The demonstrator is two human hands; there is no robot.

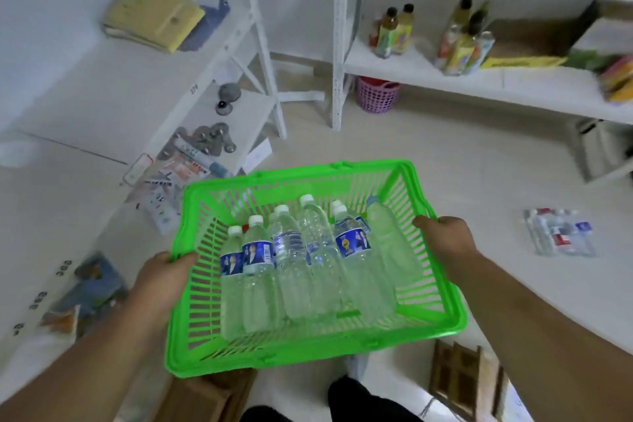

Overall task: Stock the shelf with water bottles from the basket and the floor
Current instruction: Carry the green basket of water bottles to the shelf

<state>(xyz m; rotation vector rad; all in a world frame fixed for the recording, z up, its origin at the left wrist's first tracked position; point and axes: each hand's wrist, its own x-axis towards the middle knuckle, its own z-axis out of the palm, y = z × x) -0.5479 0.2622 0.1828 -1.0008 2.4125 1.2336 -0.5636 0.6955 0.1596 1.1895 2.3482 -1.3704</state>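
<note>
I hold a bright green slatted basket (442, 305) in the air at waist height. My left hand (161, 279) grips its left rim and my right hand (445, 240) grips its right rim. Several clear water bottles (294, 260) with white caps lie side by side inside it, some with blue labels. A shrink-wrapped pack of water bottles (560, 233) lies on the floor at the right. A white shelf (428, 79) stands ahead on the right; another white shelf (113, 86) runs along the left.
Sauce bottles (462, 38) and a cardboard box (534, 34) stand on the right shelf. A pink basket (376, 94) sits on the floor under it. Yellow cloths (154, 19), metal lids and packets lie on the left shelves. Wooden crates (462, 380) stand near my feet.
</note>
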